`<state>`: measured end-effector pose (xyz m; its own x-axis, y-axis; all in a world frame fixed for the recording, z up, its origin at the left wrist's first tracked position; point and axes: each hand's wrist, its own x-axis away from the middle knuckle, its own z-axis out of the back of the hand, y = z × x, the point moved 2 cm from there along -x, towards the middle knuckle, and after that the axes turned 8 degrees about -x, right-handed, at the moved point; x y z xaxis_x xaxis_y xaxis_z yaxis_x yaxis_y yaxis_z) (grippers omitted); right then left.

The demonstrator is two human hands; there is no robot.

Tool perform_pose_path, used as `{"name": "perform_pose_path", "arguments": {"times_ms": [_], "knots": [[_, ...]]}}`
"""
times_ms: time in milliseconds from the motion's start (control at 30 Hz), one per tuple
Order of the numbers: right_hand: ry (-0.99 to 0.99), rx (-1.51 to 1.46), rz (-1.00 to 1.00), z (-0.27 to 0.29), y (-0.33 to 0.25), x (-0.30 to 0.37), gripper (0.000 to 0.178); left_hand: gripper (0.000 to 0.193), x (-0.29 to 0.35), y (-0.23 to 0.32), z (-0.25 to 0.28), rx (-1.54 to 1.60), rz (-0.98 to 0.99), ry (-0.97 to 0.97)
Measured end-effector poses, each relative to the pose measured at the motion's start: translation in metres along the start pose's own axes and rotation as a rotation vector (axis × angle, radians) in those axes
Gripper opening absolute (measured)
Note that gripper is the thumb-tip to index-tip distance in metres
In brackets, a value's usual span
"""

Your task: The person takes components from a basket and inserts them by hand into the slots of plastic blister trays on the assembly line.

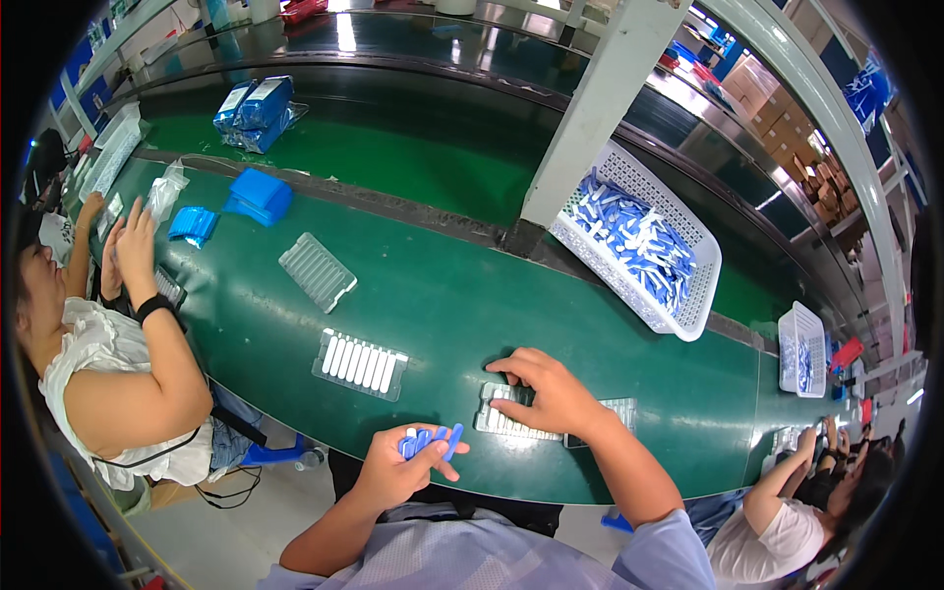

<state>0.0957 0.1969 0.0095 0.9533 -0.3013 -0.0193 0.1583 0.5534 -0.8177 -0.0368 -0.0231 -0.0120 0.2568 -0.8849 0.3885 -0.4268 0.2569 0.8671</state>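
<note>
My left hand [403,464] is closed round several small blue-and-white plastic sticks [433,442], held above the table's near edge. My right hand [543,391] is over a clear plastic tray [484,418] with white sticks in its slots. Its thumb reaches down to the tray and its index finger is stretched out apart, with nothing visible between them. Part of the tray is hidden under this hand. Another clear tray [621,409] lies partly behind my right forearm. To the left rests a clear tray [395,389] filled with a row of white sticks.
A slotted clear tray [318,272] lies farther left, near blue packs [260,197]. Beyond my right hand, a white basket [700,258] holds many blue-and-white sticks beside a white post [590,128]. Co-workers sit at the left [128,393] and right [777,521].
</note>
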Motion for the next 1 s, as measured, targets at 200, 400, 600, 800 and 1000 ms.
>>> {"name": "perform_pose_path", "arguments": {"times_ms": [200,400,600,800,1000], "knots": [[0.147,-0.141,-0.007,-0.008,-0.032,0.005,0.027,0.021,-0.001,-0.002,-0.002,0.003,0.023,0.002],[0.003,-0.369,-0.202,-0.032,-0.04,0.02,0.011,0.022,-0.004,-0.003,-0.012,-0.002,0.008,-0.051],[-0.013,-0.619,-0.348,0.003,0.009,0.02,0.008,0.022,-0.004,-0.005,-0.001,0.024,0.062,0.032],[-0.155,0.091,-0.153,0.008,-0.022,0.0,0.03,0.034,-0.006,-0.005,0.0,0.128,0.162,-0.033],[-0.118,0.214,-0.135,0.009,-0.017,0.009,0.055,0.04,-0.003,-0.005,0.003,0.214,0.19,-0.1]]}}
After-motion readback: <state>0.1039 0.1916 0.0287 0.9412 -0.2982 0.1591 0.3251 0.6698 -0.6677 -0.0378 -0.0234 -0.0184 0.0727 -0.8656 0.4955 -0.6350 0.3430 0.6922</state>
